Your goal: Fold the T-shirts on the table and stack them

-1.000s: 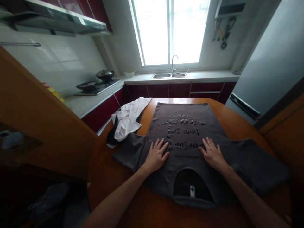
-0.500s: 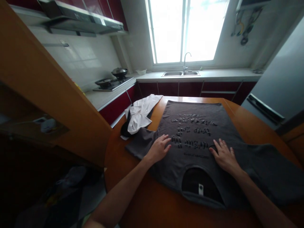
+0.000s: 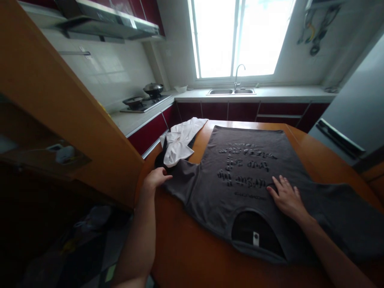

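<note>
A dark grey T-shirt (image 3: 243, 160) lies spread over the wooden table, its neck opening toward me and a white label showing inside the collar. Raised black lettering runs across its chest. At the end of the sleeve on the left, my left hand (image 3: 156, 177) has its fingers curled at the cuff, thumb along the cloth; the fingertips are partly hidden. My right hand (image 3: 286, 198) rests flat on the shirt beside the lettering, fingers spread. Just beyond my left hand is a crumpled white garment (image 3: 178, 148), lying on a black cloth (image 3: 160, 159).
The round wooden table (image 3: 177, 240) carries the clothes. A wooden partition (image 3: 99, 132) stands close on the left. Farther back are a stove with pans (image 3: 153, 89), a counter with a sink (image 3: 221, 91), and a fridge (image 3: 357, 104) at the right.
My left hand has moved left from the shirt's chest to the sleeve end, and its fingers have curled there. My right hand stays flat on the shirt. The view has shifted slightly.
</note>
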